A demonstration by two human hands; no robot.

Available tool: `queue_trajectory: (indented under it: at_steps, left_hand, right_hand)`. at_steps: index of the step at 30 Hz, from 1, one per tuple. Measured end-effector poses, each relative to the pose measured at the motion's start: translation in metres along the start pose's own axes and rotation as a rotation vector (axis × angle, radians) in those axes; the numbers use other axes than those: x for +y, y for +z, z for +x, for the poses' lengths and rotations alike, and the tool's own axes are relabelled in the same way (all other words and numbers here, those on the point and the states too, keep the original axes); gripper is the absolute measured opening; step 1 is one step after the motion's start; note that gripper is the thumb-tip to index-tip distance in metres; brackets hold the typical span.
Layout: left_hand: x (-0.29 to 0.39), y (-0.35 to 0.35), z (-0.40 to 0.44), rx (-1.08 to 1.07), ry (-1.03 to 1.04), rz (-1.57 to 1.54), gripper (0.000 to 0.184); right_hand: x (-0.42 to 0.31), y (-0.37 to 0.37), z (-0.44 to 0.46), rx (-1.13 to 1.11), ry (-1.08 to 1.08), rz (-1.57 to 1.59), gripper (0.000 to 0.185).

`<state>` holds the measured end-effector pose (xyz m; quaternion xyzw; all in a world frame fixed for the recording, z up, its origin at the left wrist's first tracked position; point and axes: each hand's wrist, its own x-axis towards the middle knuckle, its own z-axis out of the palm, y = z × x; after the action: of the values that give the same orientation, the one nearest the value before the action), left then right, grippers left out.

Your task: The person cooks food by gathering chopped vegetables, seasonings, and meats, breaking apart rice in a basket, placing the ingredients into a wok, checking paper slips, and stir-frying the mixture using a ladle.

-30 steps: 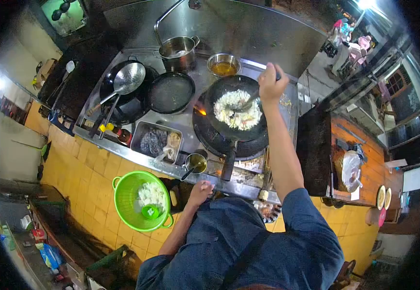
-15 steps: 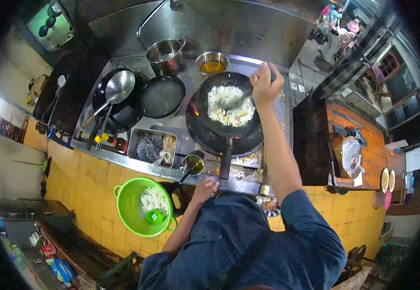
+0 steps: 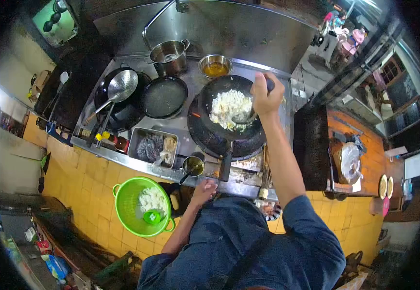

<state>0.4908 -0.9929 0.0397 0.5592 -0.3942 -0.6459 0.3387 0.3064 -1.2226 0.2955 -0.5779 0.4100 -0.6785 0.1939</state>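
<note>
My right hand [image 3: 268,94] is closed around the handle of a ladle [image 3: 242,117], whose rounded metal head sits in white rice [image 3: 230,107] mixed with small bits. The rice lies in a black frying pan [image 3: 210,99], which rests over a larger dark wok [image 3: 195,133]. Toward me points the pan's long dark handle [image 3: 225,164], with no hand on it. Beside the end of that handle, by the counter's front edge, my left hand [image 3: 203,192] is curled into a loose fist. Nothing shows in it.
A green colander [image 3: 123,212] with rice and a green cup stands left of my left arm. On the counter are a small pot [image 3: 194,165], a tray of bags [image 3: 132,157], a black pan [image 3: 164,96], a skimmer [image 3: 123,86], a steel pot [image 3: 169,54] and a bowl of yellowish liquid [image 3: 214,69].
The ladle's head has swung toward me and to the right through the rice, my right hand turning with it. My left hand stays almost in place. The view has shifted slightly.
</note>
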Motion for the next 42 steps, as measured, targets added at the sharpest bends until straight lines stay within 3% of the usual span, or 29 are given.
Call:
queue_trajectory:
  at_steps: [4,6,18,20,21,25,28,29,34,36,38,41,42]
  left_hand:
    - [-0.013,-0.001,-0.02,0.043,-0.032,-0.004,0.039]
    - [-0.007,0.0,-0.01,0.041,-0.017,-0.001,0.042]
    - [-0.01,-0.009,-0.024,0.099,-0.086,-0.018,0.036]
    - [-0.019,-0.013,-0.018,0.094,-0.02,-0.086,0.043]
    - [-0.019,-0.015,-0.016,0.104,-0.038,-0.011,0.036]
    - [-0.017,-0.012,-0.023,0.114,-0.09,-0.093,0.036]
    - [-0.012,-0.011,-0.018,0.08,-0.06,-0.062,0.039]
    - [-0.011,-0.011,-0.016,0.091,-0.018,-0.032,0.039]
    - [-0.001,-0.008,-0.028,0.108,-0.058,-0.053,0.036]
    - [0.001,-0.009,-0.022,0.092,-0.028,-0.015,0.033]
    - [0.0,-0.007,-0.021,0.114,-0.045,-0.028,0.03]
    - [-0.006,-0.008,-0.023,0.159,-0.071,-0.047,0.025]
    - [-0.013,-0.014,-0.019,0.054,-0.033,0.02,0.025]
  right_hand:
    - [0.03,0.003,-0.001,-0.062,-0.037,-0.123,0.026]
    - [0.012,0.006,0.005,-0.036,-0.114,-0.097,0.028]
    - [0.029,-0.003,0.002,-0.031,-0.033,-0.041,0.03]
    - [0.002,-0.005,0.014,-0.003,0.003,0.083,0.029]
    - [0.001,-0.012,0.017,-0.042,0.006,0.174,0.028]
    - [0.07,-0.005,0.004,-0.088,-0.032,0.309,0.025]
    - [0.026,-0.002,0.009,-0.048,-0.019,0.341,0.025]
    - [0.026,0.0,0.006,-0.033,-0.014,0.505,0.025]
    - [0.058,0.002,0.001,-0.08,-0.024,0.316,0.026]
    - [0.024,0.005,0.004,0.006,0.085,0.519,0.027]
    - [0.04,0.011,-0.006,0.068,0.081,0.365,0.027]
    - [0.047,0.015,0.003,-0.046,0.01,0.23,0.026]
    - [0.044,0.014,0.002,-0.039,-0.004,0.232,0.026]
